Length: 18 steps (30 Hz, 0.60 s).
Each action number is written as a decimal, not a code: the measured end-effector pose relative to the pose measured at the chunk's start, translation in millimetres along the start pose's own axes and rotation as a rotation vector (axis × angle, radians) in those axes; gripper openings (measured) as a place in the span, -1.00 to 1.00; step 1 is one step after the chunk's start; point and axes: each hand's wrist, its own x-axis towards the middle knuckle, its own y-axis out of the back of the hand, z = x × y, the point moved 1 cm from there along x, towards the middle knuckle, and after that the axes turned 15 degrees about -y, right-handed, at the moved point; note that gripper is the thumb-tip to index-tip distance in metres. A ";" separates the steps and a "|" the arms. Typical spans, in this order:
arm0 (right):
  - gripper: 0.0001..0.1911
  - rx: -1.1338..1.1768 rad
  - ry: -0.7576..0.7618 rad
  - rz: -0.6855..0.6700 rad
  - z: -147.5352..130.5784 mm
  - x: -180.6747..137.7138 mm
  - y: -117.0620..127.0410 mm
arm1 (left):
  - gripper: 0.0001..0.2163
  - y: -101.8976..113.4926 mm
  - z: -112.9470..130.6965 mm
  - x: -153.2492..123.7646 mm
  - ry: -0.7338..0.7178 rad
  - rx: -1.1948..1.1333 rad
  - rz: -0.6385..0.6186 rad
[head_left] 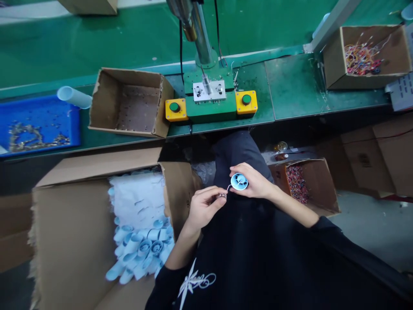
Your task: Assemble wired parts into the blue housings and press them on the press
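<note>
In the head view, my right hand (254, 181) is wrapped round a light-blue plastic tube (239, 181), its open end with spokes inside facing up toward me. My left hand (204, 206) pinches a small shiny metal part (222, 196) between thumb and forefinger, just left of the tube. A thin white wire (229, 187) spans the gap between that part and the tube's rim. Both hands are above my lap. Left of them, a large cardboard box (71, 241) contains many similar light-blue tubes (138, 249).
A press with a metal fixture (209, 90) stands on the green bench between two yellow button boxes (176, 110). Also there are a cardboard box (130, 103), a blue tray (38, 116) of metal parts and a box of wires (364, 58). Another wire-filled box (297, 183) sits lower right.
</note>
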 end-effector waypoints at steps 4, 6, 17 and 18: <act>-0.27 -0.017 0.005 -0.021 1.1 0.0 -0.4 | -0.81 -0.5 1.4 2.2 0.008 0.043 -0.013; -0.27 -0.024 0.005 -0.028 1.6 -0.1 -0.3 | -0.82 0.1 2.6 2.2 0.001 0.069 -0.011; -0.33 -0.104 0.029 -0.028 2.6 -0.7 -5.8 | -0.86 -0.3 7.3 4.0 -0.049 0.208 -0.015; -0.33 -0.102 0.034 -0.026 2.7 -0.6 -5.9 | -0.85 -0.7 7.2 4.0 -0.051 0.210 -0.013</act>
